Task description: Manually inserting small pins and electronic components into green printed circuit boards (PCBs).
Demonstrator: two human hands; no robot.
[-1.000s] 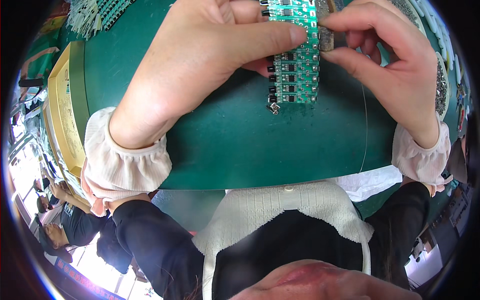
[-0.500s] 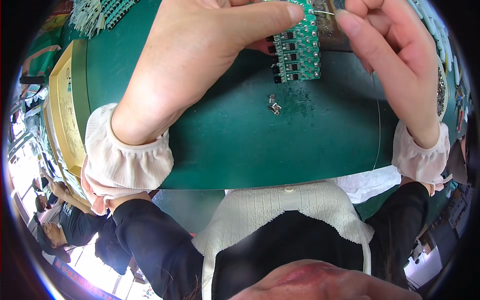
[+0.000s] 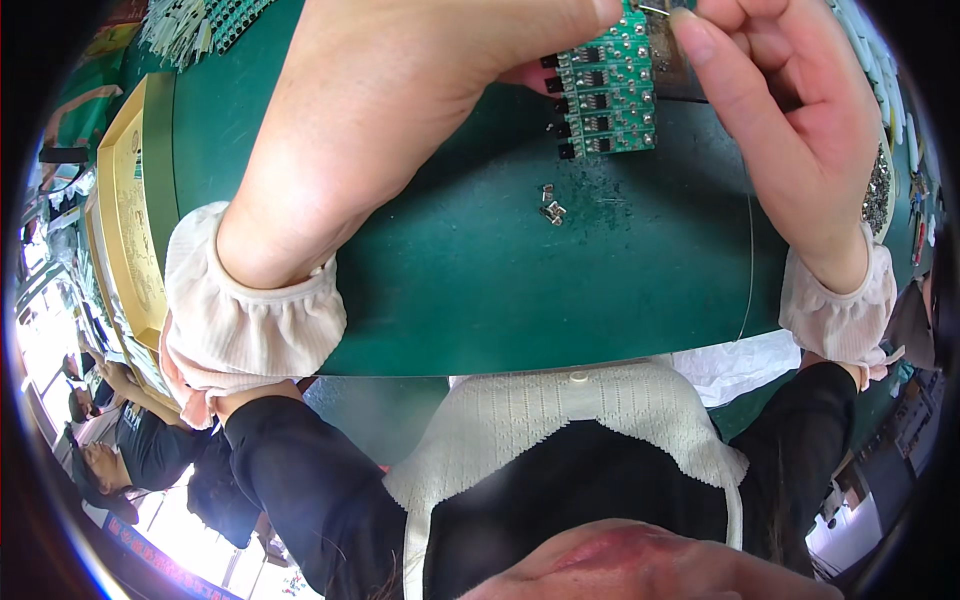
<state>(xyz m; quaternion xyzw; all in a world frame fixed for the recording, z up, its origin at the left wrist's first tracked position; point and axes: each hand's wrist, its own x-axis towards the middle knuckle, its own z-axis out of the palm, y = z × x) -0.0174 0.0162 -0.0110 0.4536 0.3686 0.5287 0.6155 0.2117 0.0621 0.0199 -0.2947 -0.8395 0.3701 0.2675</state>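
My left hand [image 3: 410,90] is closed on a strip of green circuit boards [image 3: 618,105] joined side by side, gripping its far part with the thumb on top. Black parts stick out along the strip's left edge, and shiny solder dots run down its right. Between thumb and fingers, my right hand [image 3: 790,120] pinches a thin silvery wire, which looks like solder wire [image 3: 751,250]. The wire's short end reaches the board's far part near my left thumb; its long tail hangs toward the table's front edge. Small metal pieces [image 3: 553,209] lie just nearer than the strip.
A green table [image 3: 480,310] spreads beneath my hands. At left stands a yellow box [image 3: 130,220]; boards with white wires [image 3: 205,30] lie far left. A container of small metal parts [image 3: 880,190] sits at right, beside white leads [image 3: 868,45]. Other people [image 3: 130,440] sit at left.
The circuit board strip has shifted slightly right and away from me with my left hand. The wire's end has stayed close to the board's far part.
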